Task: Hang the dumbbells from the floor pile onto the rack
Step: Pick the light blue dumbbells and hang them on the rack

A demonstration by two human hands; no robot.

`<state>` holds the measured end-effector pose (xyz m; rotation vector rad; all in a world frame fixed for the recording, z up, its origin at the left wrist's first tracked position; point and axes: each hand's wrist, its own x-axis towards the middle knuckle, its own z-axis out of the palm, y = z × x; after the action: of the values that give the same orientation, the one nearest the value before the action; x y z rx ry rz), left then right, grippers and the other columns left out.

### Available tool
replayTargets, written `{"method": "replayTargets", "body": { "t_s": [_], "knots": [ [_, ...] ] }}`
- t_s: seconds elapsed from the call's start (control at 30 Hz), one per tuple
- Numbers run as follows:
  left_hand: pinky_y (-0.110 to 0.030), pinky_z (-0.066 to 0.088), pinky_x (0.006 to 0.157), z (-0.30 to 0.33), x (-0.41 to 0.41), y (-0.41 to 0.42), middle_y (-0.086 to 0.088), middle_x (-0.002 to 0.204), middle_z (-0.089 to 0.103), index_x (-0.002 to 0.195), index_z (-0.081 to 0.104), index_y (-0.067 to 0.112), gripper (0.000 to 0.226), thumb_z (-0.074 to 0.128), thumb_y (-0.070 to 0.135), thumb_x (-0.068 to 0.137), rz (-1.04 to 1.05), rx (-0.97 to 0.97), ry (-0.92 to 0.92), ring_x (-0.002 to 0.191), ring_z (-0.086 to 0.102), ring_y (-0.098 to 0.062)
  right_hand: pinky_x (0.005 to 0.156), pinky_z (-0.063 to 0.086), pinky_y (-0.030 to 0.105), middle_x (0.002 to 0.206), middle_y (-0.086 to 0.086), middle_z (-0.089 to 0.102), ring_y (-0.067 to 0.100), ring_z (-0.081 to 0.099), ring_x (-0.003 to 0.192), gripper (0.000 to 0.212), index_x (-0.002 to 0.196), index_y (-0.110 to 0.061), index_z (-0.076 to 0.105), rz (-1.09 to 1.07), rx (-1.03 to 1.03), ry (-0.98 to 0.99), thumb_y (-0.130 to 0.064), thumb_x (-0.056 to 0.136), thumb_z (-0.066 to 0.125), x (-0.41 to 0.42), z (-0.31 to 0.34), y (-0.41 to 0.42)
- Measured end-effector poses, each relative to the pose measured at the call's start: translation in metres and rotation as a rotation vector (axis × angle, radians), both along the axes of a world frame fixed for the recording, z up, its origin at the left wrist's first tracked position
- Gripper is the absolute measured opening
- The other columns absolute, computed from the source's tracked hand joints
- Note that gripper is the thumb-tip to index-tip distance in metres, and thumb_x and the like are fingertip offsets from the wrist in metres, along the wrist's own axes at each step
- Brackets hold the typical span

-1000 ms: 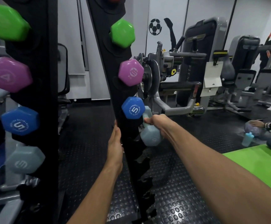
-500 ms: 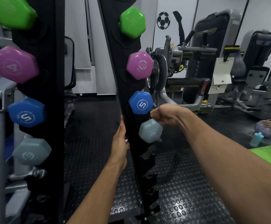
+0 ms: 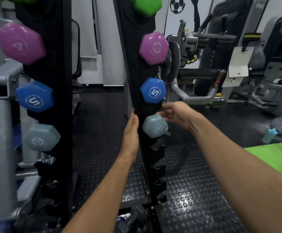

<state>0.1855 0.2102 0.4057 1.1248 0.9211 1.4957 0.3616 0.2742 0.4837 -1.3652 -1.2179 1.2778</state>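
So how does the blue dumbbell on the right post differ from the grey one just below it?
The blue dumbbell is bright blue and marked 5; the grey dumbbell is pale grey-blue and marked 3. The blue one hangs untouched, while the right hand has its fingers at the grey one. The blue one sits one slot higher on the rack post, which the left hand rests against. Both have hexagonal ends facing the camera.

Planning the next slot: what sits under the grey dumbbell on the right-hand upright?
Under the grey dumbbell the rack upright shows several empty black cradles. The lowest ones near the floor are too dark to read.
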Motion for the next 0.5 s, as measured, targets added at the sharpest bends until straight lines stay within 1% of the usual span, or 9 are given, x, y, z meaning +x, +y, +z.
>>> {"method": "replayTargets", "body": {
  "t_s": [0.07,0.1,0.17,0.23,0.3,0.33,0.4,0.47,0.5],
  "knots": [
    [-0.034,0.028,0.122,-0.007,0.0,-0.003,0.02,0.159,0.038,0.158,0.033,0.035,0.055,0.04,0.052,0.105,0.037,0.005,0.027,0.145,0.035,0.001,0.086,0.057,0.036,0.109,0.021,0.076,0.029,0.07,0.095,0.032,0.123,0.002,0.068,-0.074,0.084,0.006,-0.017,0.099,0.057,-0.004,-0.008,-0.008],
    [-0.03,0.029,0.121,-0.011,-0.001,-0.006,0.018,0.159,0.038,0.158,0.033,0.032,0.056,0.041,0.05,0.106,0.052,-0.001,0.034,0.143,0.036,0.001,0.084,0.056,0.036,0.106,0.019,0.076,0.027,0.069,0.093,0.028,0.117,0.0,0.072,-0.133,0.141,0.037,-0.018,0.099,0.059,-0.006,-0.013,-0.012],
    [-0.022,0.033,0.112,-0.021,-0.002,-0.011,0.017,0.156,0.04,0.158,0.035,0.028,0.054,0.04,0.046,0.107,0.083,-0.019,0.055,0.137,0.04,0.004,0.08,0.054,0.033,0.1,0.008,0.077,0.018,0.067,0.09,0.018,0.102,-0.015,0.077,-0.297,0.262,0.05,-0.024,0.096,0.063,-0.007,-0.029,-0.018],
    [-0.016,0.035,0.102,-0.036,-0.003,-0.015,0.022,0.143,0.047,0.157,0.037,0.029,0.052,0.04,0.046,0.107,0.098,-0.049,0.103,0.122,0.047,0.011,0.085,0.056,0.033,0.098,-0.005,0.077,0.011,0.069,0.093,0.017,0.097,-0.027,0.076,-0.484,0.341,0.015,-0.035,0.089,0.063,-0.007,-0.054,-0.026],
    [-0.019,0.036,0.103,-0.06,-0.005,-0.019,0.027,0.13,0.053,0.155,0.04,0.028,0.05,0.041,0.045,0.108,0.13,-0.102,0.131,0.114,0.051,0.014,0.092,0.057,0.036,0.101,-0.007,0.075,0.014,0.07,0.099,0.018,0.1,-0.031,0.073,-0.653,0.369,0.033,-0.038,0.089,0.061,-0.007,-0.091,-0.039],
    [-0.023,0.036,0.109,-0.075,-0.007,-0.021,0.025,0.131,0.055,0.154,0.042,0.027,0.049,0.041,0.044,0.108,0.144,-0.131,0.149,0.119,0.052,0.009,0.094,0.056,0.038,0.102,-0.006,0.074,0.016,0.07,0.101,0.016,0.101,-0.032,0.071,-0.725,0.36,0.047,-0.037,0.09,0.06,-0.008,-0.114,-0.047],
    [-0.032,0.033,0.119,-0.105,-0.01,-0.027,0.012,0.147,0.052,0.153,0.043,0.024,0.05,0.04,0.045,0.108,0.149,-0.201,0.187,0.136,0.048,-0.006,0.095,0.056,0.039,0.105,-0.005,0.073,0.019,0.07,0.101,0.016,0.103,-0.032,0.068,-0.799,0.273,0.055,-0.037,0.091,0.06,-0.008,-0.17,-0.063],
    [-0.033,0.03,0.122,-0.135,-0.014,-0.034,0.007,0.154,0.047,0.154,0.043,0.022,0.054,0.04,0.049,0.107,0.142,-0.271,0.215,0.141,0.044,-0.01,0.093,0.057,0.042,0.103,-0.002,0.073,0.022,0.071,0.098,0.014,0.101,-0.032,0.067,-0.814,0.127,0.059,-0.035,0.09,0.061,-0.008,-0.232,-0.079],
    [-0.032,0.03,0.121,-0.148,-0.017,-0.039,0.007,0.154,0.047,0.154,0.043,0.022,0.056,0.04,0.051,0.106,0.139,-0.304,0.229,0.141,0.043,-0.01,0.088,0.058,0.042,0.099,0.0,0.073,0.024,0.071,0.093,0.011,0.1,-0.03,0.066,-0.805,0.044,0.067,-0.033,0.09,0.061,-0.008,-0.261,-0.086]
  ]
}}
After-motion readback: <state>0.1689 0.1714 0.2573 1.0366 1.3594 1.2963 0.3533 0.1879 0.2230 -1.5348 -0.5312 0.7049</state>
